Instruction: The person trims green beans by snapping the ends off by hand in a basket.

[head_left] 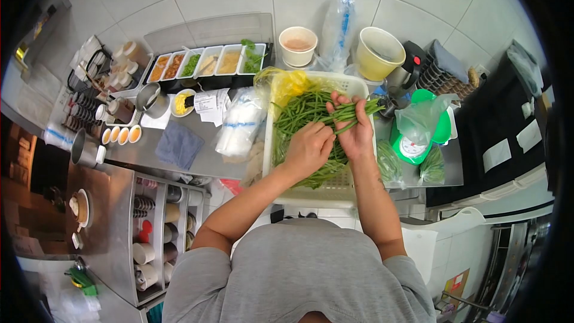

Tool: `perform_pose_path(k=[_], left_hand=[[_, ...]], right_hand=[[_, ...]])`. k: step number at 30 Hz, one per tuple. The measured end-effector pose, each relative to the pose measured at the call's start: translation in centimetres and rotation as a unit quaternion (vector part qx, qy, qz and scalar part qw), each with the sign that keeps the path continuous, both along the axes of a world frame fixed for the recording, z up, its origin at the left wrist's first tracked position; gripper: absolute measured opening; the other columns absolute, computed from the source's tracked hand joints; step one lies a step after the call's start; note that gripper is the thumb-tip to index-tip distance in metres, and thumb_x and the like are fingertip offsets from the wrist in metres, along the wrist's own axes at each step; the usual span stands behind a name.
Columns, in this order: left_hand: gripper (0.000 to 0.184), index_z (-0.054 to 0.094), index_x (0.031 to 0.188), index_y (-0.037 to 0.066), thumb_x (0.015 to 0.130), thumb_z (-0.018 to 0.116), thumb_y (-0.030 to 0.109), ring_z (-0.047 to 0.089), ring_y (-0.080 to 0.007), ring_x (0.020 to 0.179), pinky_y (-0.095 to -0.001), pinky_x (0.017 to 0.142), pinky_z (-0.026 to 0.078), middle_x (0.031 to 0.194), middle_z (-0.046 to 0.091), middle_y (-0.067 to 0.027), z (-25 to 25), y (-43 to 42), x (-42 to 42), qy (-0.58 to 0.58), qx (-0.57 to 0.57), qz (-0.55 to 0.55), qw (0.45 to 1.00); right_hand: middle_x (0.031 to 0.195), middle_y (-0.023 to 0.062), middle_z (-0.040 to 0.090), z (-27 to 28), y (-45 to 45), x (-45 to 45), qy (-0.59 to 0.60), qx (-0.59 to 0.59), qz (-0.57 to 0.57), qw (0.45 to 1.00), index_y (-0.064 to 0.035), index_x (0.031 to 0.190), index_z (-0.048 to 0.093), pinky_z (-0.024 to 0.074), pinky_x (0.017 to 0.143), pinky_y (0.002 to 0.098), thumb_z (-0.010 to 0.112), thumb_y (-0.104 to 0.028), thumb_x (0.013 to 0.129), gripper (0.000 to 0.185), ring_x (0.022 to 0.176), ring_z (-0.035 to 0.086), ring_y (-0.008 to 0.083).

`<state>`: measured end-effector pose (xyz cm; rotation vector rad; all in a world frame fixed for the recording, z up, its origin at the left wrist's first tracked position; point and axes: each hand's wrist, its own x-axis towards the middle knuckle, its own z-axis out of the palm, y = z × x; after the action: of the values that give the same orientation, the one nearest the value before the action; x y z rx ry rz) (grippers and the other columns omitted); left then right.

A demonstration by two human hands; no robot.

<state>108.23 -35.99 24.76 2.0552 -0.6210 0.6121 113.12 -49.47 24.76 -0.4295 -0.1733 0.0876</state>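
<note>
A white plastic basket (268, 137) holds a heap of long green beans (292, 113), with a yellow plastic bag (293, 82) at its far left corner. Over the right part of the heap, my right hand (351, 124) is palm up, its fingers curled round a small bunch of beans (366, 109) whose ends stick out to the right. Just left of it, my left hand (310, 148) is closed, thumb and fingers pinched at the left side of that bunch.
Food trays (229, 62), a blue cloth (179, 145) and wrapped plastic bags (240, 128) lie to the left. A white tub (298, 46) and a yellow bucket (379, 54) stand behind the basket. A green scale (412, 148) and bagged greens (431, 165) are on the right.
</note>
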Motion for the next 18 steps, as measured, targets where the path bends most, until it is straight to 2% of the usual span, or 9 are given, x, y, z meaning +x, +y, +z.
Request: perform_pose_path(k=[2,4,5,8,11,14,18], left_hand=[[0.006,0.057,0.076,0.0,0.08,0.059,0.004,0.054,-0.0296,0.064,-0.0398,0.059,0.043,0.073,0.055,-0.0154,-0.4,-0.3,-0.1,0.013,-0.016,0.029,0.999],[0.008,0.059,0.076,-0.001,0.081,0.055,0.003,0.054,-0.0255,0.061,-0.0381,0.058,0.044,0.072,0.058,-0.0148,-0.4,-0.3,0.7,0.222,-0.049,0.1,0.969],[0.01,0.059,0.076,-0.001,0.082,0.053,0.003,0.054,-0.0234,0.06,-0.0373,0.057,0.044,0.072,0.059,-0.0146,-0.4,-0.3,1.2,0.323,-0.065,0.133,0.935],[0.015,0.062,0.084,-0.002,0.085,0.049,0.005,0.056,-0.0185,0.065,-0.0327,0.06,0.045,0.078,0.063,-0.0122,-2.7,2.5,2.9,0.417,-0.255,0.035,0.872],[0.014,0.063,0.089,-0.001,0.087,0.051,0.007,0.057,-0.0173,0.068,-0.0295,0.063,0.045,0.077,0.062,-0.0085,-1.7,4.1,2.1,0.248,-0.089,0.08,0.961],[0.014,0.062,0.094,0.0,0.086,0.055,0.008,0.055,-0.0157,0.068,-0.0273,0.064,0.044,0.075,0.061,-0.0082,0.5,4.0,1.0,0.191,-0.097,0.014,0.977],[0.011,0.061,0.085,0.0,0.085,0.06,0.011,0.052,-0.0155,0.061,-0.0299,0.058,0.042,0.068,0.057,-0.0073,0.4,3.0,1.0,0.223,-0.073,-0.017,0.972]], right_hand=[[0.092,0.0141,0.062,0.3,0.7,-0.6,-0.006,-0.034,-0.01,0.999,-0.007,0.105,0.046,0.0445,0.094,0.0455,0.045,-0.029,0.098,0.023,0.106,0.056,0.0311],[0.087,0.0134,0.061,0.8,1.6,-1.5,-0.056,-0.104,-0.019,0.993,-0.0055,0.105,0.045,0.0465,0.09,0.0445,0.045,-0.028,0.098,0.024,0.098,0.059,0.03],[0.083,0.0129,0.059,1.1,2.1,-2.1,-0.036,-0.123,-0.025,0.991,-0.0041,0.105,0.044,0.0478,0.086,0.0435,0.044,-0.028,0.099,0.024,0.09,0.06,0.0287],[0.084,0.0125,0.06,0.8,1.6,-1.5,-0.049,-0.084,-0.03,0.995,-0.0043,0.106,0.044,0.0468,0.087,0.0435,0.043,-0.028,0.099,0.025,0.093,0.059,0.0291],[0.088,0.0114,0.059,-0.4,-0.4,0.1,-0.004,0.003,-0.009,1.0,-0.0059,0.102,0.048,0.0445,0.09,0.044,0.043,-0.03,0.099,0.025,0.1,0.056,0.0288],[0.094,0.0111,0.059,-1.0,-0.9,0.7,-0.006,0.028,0.011,1.0,-0.0069,0.099,0.05,0.0445,0.091,0.0438,0.044,-0.03,0.098,0.024,0.103,0.055,0.0282],[0.091,0.0105,0.059,0.2,-0.3,-0.1,0.028,-0.008,0.0,1.0,-0.0069,0.101,0.05,0.0447,0.09,0.0427,0.047,-0.029,0.097,0.023,0.101,0.056,0.0277]])
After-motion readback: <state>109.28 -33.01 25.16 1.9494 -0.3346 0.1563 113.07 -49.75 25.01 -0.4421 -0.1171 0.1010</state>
